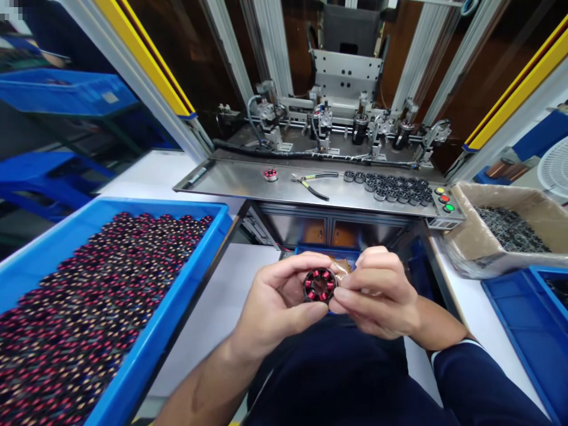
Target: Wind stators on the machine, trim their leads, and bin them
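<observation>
In front of my body, my left hand [277, 293] grips a small round motor stator [320, 285] by its edge. The stator is black with red wire coils around an open centre, and its face is turned up toward me. My right hand [381, 293] is closed in a pinch at the stator's right edge. Whatever lies between those fingertips is too small to make out. On the metal ledge beyond my hands are another red-wound stator [270, 174] and a pair of cutting pliers [314, 182] with black and yellow-green handles.
A blue bin [213, 216] full of wound stators stands at left. Rows of black cores [390, 184] sit on the ledge beside a button box [445, 204]. Behind is a machine with fixtures [326, 121]. A lined carton [464, 236] of grey parts and a blue crate [510, 313] stand right.
</observation>
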The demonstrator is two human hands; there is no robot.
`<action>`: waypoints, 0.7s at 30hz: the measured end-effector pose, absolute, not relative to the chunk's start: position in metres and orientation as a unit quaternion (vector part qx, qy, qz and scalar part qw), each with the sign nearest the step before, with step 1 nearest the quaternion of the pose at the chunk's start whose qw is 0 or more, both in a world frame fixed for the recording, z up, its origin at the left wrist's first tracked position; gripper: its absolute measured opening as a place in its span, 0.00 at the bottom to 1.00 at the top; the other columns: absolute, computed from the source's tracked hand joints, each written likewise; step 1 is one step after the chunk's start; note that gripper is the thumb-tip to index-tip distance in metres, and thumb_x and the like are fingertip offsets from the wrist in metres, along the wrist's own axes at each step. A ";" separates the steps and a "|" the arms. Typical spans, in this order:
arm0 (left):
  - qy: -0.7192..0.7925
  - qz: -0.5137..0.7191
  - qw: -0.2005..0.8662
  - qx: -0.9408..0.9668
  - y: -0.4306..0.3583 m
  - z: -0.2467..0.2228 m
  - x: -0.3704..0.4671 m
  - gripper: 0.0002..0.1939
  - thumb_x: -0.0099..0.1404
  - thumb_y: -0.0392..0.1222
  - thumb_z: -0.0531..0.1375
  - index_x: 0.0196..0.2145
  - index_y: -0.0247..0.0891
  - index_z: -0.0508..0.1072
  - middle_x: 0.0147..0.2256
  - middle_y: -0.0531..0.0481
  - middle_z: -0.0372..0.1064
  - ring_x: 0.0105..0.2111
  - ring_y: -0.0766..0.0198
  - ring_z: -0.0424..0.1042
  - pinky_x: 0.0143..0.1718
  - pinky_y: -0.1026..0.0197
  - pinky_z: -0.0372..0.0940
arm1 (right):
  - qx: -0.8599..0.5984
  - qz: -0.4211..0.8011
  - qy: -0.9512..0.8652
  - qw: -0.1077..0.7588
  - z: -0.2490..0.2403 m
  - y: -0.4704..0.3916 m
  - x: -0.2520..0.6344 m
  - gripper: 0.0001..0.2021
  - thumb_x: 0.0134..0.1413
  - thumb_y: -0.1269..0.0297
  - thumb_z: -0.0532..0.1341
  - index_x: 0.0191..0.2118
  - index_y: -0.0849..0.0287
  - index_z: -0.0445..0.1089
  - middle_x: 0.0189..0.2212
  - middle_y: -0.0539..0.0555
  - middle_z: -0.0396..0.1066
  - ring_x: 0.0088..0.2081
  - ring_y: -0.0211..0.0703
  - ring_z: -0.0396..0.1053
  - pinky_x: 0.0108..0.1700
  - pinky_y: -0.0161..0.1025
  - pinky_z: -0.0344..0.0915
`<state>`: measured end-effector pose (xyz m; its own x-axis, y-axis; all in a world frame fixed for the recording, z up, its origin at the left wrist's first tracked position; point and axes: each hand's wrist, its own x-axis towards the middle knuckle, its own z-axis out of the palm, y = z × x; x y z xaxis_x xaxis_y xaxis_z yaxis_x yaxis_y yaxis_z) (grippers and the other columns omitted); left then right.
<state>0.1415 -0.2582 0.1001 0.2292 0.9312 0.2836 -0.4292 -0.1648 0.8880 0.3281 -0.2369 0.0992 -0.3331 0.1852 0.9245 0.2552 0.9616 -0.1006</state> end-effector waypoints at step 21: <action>0.309 0.584 0.533 0.529 -0.263 0.082 0.143 0.29 0.54 0.46 0.75 0.52 0.41 0.75 0.43 0.44 0.80 0.39 0.59 0.81 0.40 0.64 0.76 | -0.225 0.161 -0.695 0.664 0.084 -0.241 0.299 0.05 0.67 0.69 0.59 0.39 0.58 0.71 0.29 0.53 0.72 0.32 0.40 0.71 0.33 0.37 0.72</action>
<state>0.1434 -0.2635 0.0816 0.1269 0.9489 0.2889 -0.2958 -0.2418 0.9241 0.2986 -0.2407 0.0845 -0.0170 0.5262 0.8502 0.0990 0.8470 -0.5223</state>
